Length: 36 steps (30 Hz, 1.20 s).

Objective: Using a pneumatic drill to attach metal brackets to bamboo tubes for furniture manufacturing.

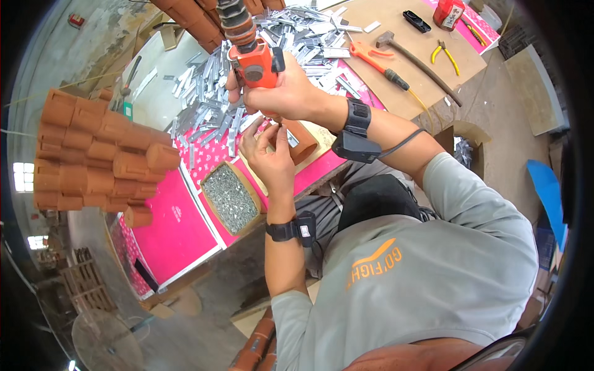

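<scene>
My right hand [286, 93] is wrapped round an orange-red power screwdriver [255, 67], whose dark ribbed end [235, 23] runs up out of the top of the view. Below it, a terracotta-coloured cylinder [303, 143] lies on a pale board [323, 137] at the table's near edge. A small metal plate [291, 138] rests on that cylinder. Beside the plate is my left hand [272, 157], fingers curled and thumb raised toward the tool's lower end. Whatever its fingertips pinch is too small to name, and the tool's tip is hidden by my hands.
Loose metal strips [216, 80] are heaped beyond my hands. A box of small screws [230, 196] stands left of my left hand. Terracotta cylinders [93, 148] are stacked at left. A hammer [421, 65], yellow-handled pliers [445, 57] and an orange corded tool [374, 60] lie at right.
</scene>
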### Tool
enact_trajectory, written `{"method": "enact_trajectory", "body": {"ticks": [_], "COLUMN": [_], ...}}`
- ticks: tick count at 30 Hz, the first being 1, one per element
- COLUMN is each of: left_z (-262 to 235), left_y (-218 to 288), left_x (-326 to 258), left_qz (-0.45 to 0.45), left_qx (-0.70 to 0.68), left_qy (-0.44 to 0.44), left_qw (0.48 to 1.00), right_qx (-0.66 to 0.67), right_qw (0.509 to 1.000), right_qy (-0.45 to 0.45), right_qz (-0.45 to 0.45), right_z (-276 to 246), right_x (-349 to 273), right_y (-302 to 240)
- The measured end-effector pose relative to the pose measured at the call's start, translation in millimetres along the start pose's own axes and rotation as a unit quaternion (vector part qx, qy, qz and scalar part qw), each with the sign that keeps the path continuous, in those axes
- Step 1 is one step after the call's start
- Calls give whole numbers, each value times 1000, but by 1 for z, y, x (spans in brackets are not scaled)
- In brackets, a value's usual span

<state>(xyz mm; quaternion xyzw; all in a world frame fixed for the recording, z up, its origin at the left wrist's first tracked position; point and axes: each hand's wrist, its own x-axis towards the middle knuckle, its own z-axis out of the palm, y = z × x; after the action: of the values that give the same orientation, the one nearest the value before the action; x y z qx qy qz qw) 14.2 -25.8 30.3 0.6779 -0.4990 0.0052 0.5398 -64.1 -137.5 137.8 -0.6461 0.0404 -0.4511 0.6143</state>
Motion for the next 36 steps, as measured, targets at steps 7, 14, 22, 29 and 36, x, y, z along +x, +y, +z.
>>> {"method": "enact_trajectory", "body": {"ticks": [7, 14, 22, 29, 36], "left_z": [5, 12, 10, 9, 6], "left_y": [-22, -18, -14, -11, -6], "left_x": [7, 4, 4, 3, 12], "left_qz": [-55, -130, -89, -113, -91], "left_qx": [7, -70, -26, -61, -21], "left_qy": [-44, -36, -19, -14, -35], "left_qw": [998, 988, 995, 992, 995], "right_qx": [9, -9, -15, -5, -13], "right_qw": [998, 1000, 998, 998, 999], "right_qy": [11, -8, -37, -27, -25], "right_qz": [55, 11, 46, 60, 15], "right_z": [-6, -6, -10, -9, -8], "right_x": [10, 11, 12, 13, 11], "right_y": [30, 37, 36, 28, 33]}}
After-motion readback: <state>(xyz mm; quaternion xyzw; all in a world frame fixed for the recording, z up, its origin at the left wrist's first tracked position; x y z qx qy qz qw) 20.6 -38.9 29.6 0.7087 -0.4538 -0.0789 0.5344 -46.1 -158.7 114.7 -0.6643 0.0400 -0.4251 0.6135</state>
